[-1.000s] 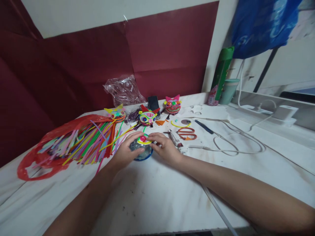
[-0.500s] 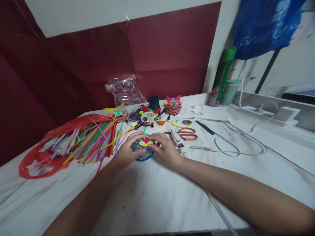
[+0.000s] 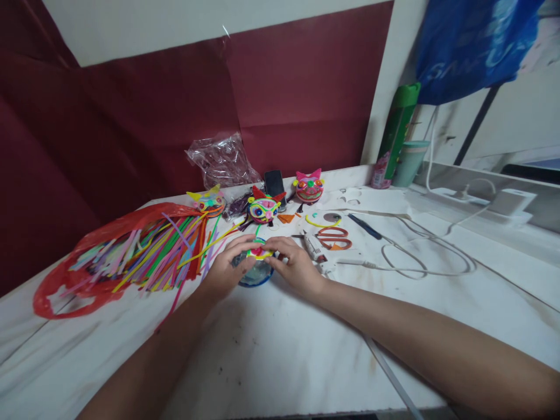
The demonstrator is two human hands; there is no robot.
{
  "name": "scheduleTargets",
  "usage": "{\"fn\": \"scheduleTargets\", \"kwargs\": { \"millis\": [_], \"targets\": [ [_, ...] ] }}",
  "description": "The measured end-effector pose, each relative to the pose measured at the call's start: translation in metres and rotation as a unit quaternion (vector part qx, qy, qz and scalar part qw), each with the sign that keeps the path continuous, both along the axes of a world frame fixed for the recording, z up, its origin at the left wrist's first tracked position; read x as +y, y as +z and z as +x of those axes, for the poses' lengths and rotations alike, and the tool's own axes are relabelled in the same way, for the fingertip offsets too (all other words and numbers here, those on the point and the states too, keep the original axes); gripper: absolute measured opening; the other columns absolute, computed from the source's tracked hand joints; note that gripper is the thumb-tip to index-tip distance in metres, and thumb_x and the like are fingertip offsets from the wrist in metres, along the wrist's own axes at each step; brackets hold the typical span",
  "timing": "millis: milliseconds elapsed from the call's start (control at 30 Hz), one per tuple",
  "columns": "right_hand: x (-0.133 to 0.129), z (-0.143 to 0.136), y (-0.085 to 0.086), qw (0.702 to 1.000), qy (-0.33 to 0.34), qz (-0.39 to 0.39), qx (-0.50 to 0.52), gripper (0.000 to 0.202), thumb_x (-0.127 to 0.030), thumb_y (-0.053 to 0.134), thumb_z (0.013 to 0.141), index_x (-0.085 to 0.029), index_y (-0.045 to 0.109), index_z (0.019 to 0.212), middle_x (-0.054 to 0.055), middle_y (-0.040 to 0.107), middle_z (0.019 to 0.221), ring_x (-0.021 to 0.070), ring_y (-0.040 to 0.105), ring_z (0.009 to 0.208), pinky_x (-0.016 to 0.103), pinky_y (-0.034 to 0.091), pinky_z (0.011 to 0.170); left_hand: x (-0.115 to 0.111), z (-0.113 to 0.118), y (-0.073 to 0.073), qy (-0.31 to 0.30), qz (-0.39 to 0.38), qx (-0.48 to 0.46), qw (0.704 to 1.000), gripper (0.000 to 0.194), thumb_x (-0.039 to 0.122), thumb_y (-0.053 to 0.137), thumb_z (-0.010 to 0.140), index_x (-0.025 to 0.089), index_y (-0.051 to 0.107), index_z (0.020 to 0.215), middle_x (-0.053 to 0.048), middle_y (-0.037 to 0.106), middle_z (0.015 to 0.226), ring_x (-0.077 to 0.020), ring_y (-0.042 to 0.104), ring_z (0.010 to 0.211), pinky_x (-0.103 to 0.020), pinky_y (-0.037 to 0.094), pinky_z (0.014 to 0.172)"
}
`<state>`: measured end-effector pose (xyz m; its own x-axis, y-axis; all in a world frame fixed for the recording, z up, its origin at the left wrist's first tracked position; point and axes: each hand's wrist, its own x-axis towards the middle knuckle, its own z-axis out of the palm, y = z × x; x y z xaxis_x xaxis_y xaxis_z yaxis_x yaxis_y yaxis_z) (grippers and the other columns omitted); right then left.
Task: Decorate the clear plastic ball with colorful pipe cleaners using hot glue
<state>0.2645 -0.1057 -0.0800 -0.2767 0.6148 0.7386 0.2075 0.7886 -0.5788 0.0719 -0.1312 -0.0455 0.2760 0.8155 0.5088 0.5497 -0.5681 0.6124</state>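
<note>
So the left hand (image 3: 223,265) is wrapped round the near-left side of a dark round ball (image 3: 256,273) on the surface (image 3: 280,361), with the yellow-and-pink trim (image 3: 259,253) on top between both hands; the right hand's (image 3: 297,268) grip pinches the trim's right end, pretty much level with it.

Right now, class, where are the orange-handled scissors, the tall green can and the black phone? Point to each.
Scissors (image 3: 322,238): head view, on the orange handle.
Green can (image 3: 398,125): head view, on its upper body.
Phone (image 3: 273,183): head view, on its dark face.
</note>
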Motion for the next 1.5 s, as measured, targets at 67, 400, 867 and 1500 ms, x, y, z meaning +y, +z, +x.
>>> {"fn": "scheduleTargets", "kwargs": {
  "millis": [67, 400, 867, 1500],
  "targets": [
    [-0.001, 0.000, 0.000, 1.000, 0.001, 0.003, -0.002, 0.024, -0.011, 0.064, 0.082, -0.023, 0.069, 0.101, 0.008, 0.067, 0.103, 0.0218, 0.059, 0.104, 0.039, 0.048, 0.091, 0.000, 0.002, -0.001, 0.014, 0.005, -0.008, 1.000, 0.030, 0.041, 0.055, 0.085, 0.022, 0.069, 0.104, -0.010, 0.060, 0.127, -0.0266, 0.052, 0.123, -0.045, 0.036, 0.108],
    [-0.004, -0.002, 0.002, 1.000, 0.004, -0.017, 0.000, 0.027, -0.009, 0.063, 0.080, -0.022, 0.065, 0.104, 0.008, 0.067, 0.103, 0.0218, 0.058, 0.102, 0.038, 0.048, 0.088, -0.003, 0.014, -0.005, 0.050, 0.071, 0.020, 0.996, 0.020, 0.030, 0.059, 0.081, 0.021, 0.067, 0.097, -0.011, 0.064, 0.119, -0.0268, 0.051, 0.122, -0.046, 0.036, 0.107],
    [-0.002, 0.001, 0.000, 0.999, -0.003, -0.028, -0.025, 0.040, -0.005, 0.052, 0.082, -0.022, 0.062, 0.116, 0.010, 0.064, 0.111, 0.0216, 0.057, 0.102, 0.039, 0.050, 0.087, 0.008, -0.002, -0.005, 0.097, -0.028, -0.102, 0.990, 0.020, 0.034, 0.063, 0.076, 0.020, 0.063, 0.090, -0.011, 0.063, 0.120, -0.0273, 0.056, 0.117, -0.044, 0.037, 0.104],
    [0.004, -0.003, -0.015, 0.996, 0.042, -0.071, -0.026, 0.055, 0.002, 0.050, 0.077, -0.027, 0.063, 0.122, 0.010, 0.059, 0.122, 0.0222, 0.055, 0.115, 0.041, 0.048, 0.094, 0.005, 0.003, -0.003, 0.082, -0.007, -0.111, 0.990, 0.017, 0.034, 0.064, 0.076, 0.020, 0.064, 0.086, -0.009, 0.065, 0.114, -0.0260, 0.057, 0.114, -0.044, 0.039, 0.103]
  ]
}}
